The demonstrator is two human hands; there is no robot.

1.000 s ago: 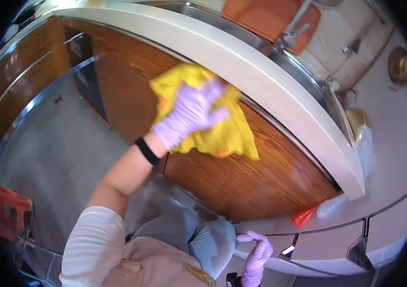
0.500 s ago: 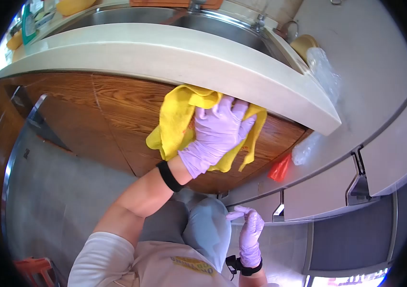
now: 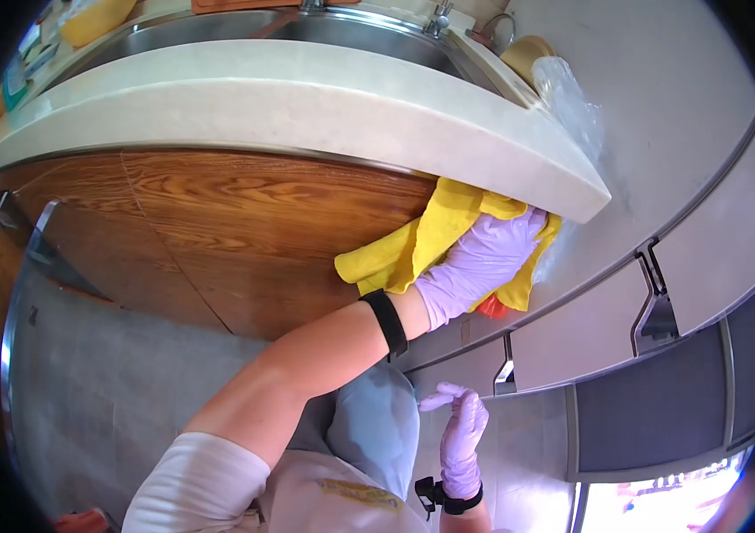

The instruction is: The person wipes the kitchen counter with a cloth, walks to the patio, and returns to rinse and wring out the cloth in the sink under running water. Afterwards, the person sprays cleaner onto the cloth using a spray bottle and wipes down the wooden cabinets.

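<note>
The yellow cloth lies bunched against the right end of the wood-grain panel, just under the white counter edge. My left hand, in a purple glove, holds and presses it there; the fingertips are partly hidden in its folds. Low on the right, my right hand, also gloved in purple, hangs beside my knee with its fingers apart and nothing in it.
Above are the white counter and a steel sink. A clear plastic bag hangs at the counter's right corner. A red bag shows below the cloth. Grey drawers with metal handles curve along the right.
My left hand has moved right along the panel with the yellow cloth, baring the wood where it was. The view has shifted a little. My right hand looks much the same.
</note>
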